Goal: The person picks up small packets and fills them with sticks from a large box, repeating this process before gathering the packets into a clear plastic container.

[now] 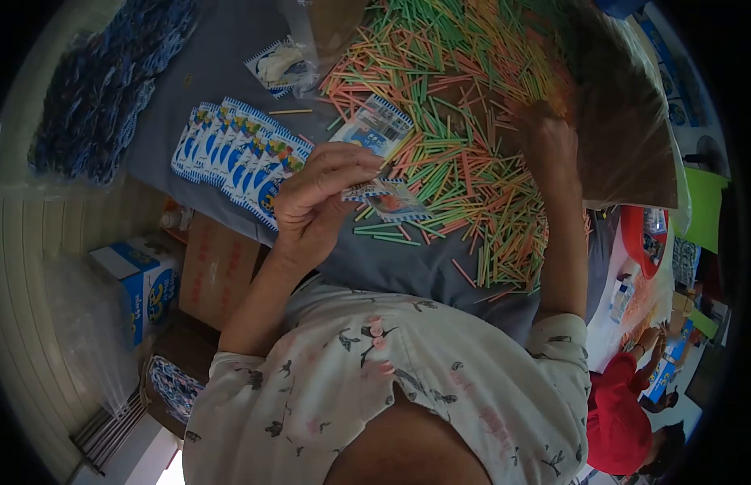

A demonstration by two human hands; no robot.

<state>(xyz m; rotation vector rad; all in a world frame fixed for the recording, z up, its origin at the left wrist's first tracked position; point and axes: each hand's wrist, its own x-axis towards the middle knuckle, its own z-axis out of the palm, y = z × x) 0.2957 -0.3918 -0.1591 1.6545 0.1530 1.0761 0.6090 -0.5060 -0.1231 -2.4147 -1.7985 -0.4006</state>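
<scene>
My left hand (315, 198) pinches a small printed packet (392, 198) just above the grey table (198, 48). A second blue-and-white packet (374, 128) lies right beyond its fingers. My right hand (547, 141) reaches into the big heap of green, orange and pink sticks (448, 105) and rests among them; whether it grips any sticks is unclear. A fanned row of filled packets (238, 158) lies to the left of my left hand.
A pile of blue packets (92, 89) lies at far left. A clear bag (282, 65) sits beyond the row. Cardboard (626, 137) lies at right of the sticks. Boxes (141, 283) stand below the table. Another person in red (622, 412) works at lower right.
</scene>
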